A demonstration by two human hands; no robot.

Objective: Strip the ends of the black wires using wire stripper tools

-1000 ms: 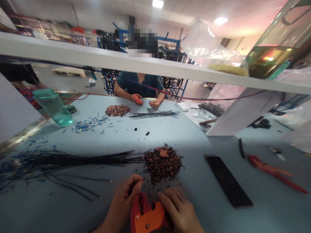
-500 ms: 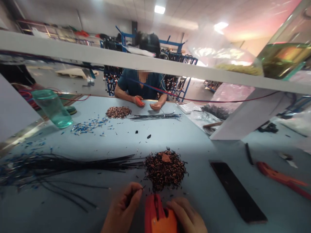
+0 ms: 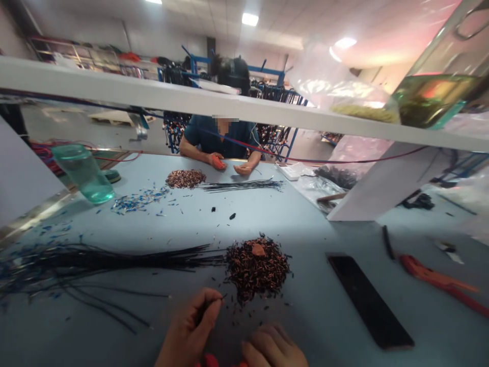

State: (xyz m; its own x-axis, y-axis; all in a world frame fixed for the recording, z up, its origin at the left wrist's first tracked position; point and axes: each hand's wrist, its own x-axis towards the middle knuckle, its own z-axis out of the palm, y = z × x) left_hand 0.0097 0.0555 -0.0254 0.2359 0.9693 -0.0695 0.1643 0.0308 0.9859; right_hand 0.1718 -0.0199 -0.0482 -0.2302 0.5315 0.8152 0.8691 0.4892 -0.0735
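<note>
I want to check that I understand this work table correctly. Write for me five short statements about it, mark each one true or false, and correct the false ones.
1. The left hand pinches a thin dark piece. True.
2. The right hand rests on the black slab. False: it is apart from the black slab, near the red tool that shows at the bottom edge of the picture.
3. The black wires stretch to the left of the dark pile in the picture. True.
4. The long red tool lies on the black slab. False: it lies on the table, to the right of the black slab.
5. The green bottle is on the picture's left side. True.
</note>
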